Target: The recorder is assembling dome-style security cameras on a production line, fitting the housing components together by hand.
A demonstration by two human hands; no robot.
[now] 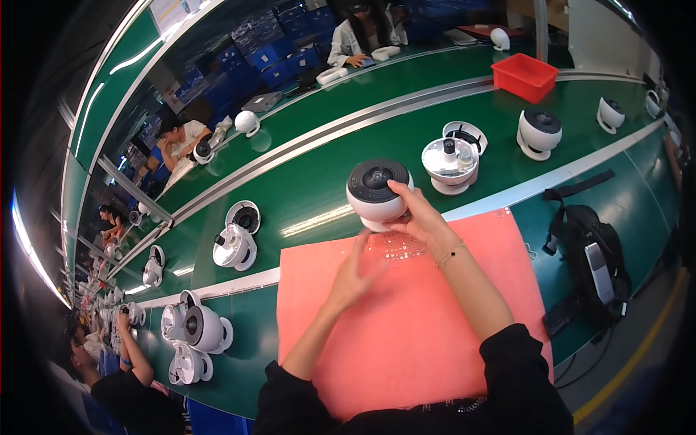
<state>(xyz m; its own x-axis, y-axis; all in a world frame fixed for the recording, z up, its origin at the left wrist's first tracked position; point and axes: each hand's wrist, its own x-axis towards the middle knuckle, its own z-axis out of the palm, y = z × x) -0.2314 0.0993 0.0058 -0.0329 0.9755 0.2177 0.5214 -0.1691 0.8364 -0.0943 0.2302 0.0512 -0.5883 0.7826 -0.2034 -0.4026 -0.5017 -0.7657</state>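
Salmon-pink, soft-looking matting [413,341] covers part of the near green bench [254,341]; over it the left hand [349,284] is blurred, fingers spread, contact with the rounded camera unit [367,203] not determinable. At the matting's far edge, beside small shiny round pieces [402,249], the right hand [423,217] pinches the unit, whose black, ringed top carries a central dome above a smooth white shell. Beyond, on the glossy green belt [312,185], an opened white housing [439,168] holds a black cylindrical lens [449,146]; farther off sits a slope-walled red plastic bin [518,83].
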